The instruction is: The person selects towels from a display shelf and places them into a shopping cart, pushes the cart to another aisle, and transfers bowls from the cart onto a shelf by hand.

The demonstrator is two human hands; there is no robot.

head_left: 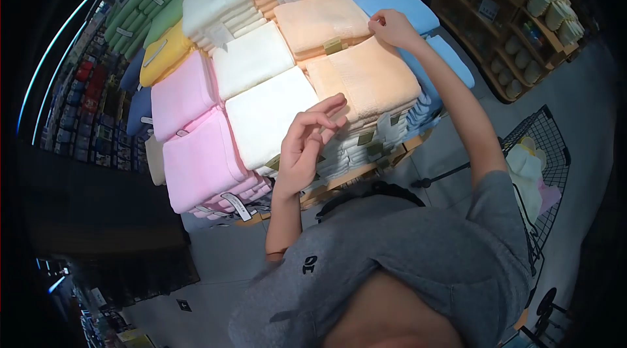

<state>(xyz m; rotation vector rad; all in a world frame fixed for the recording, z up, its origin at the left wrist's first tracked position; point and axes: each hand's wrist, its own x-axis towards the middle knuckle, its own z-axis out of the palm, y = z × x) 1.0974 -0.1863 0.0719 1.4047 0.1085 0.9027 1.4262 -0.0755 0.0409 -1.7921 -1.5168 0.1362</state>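
- Current step (judged from posture): both hands are working at the peach towels; the right hand (pixel 394 29) is attending to an edge, and the left hand (pixel 303 149) is hovering or resting lightly at the front.
- Hand state: the hands are standing well apart, and neither is visibly lifting a towel.
- Right hand: the fingers are bending inward at the right front corner of the rear peach towel (pixel 319 16), just beyond the near peach towel (pixel 382 77). Whether the fingertips are pinching fabric cannot be told.
- Left hand: the fingers are curling loosely with nothing between them. The fingertips are overlapping the left part of the near peach towel in view; contact cannot be confirmed.
- Towel location: the near peach towel is lying folded and flat on top of the front stack, between the white towel (pixel 269 116) and the blue towels (pixel 457 67). The rear peach towel is lying directly behind it, with an olive label (pixel 333 45) showing at its front edge.
- Surroundings: pink towels (pixel 199 165) are forming the left front stack, and a wire basket (pixel 556 145) is holding cloth items at the right.
- Requirement for a next move (judgement): any straightening or lifting is calling for fingertips meeting the fabric edge, with the left hand steadying the front. A one-sided pull is risking a skewed fold or a shifted neighbouring stack.
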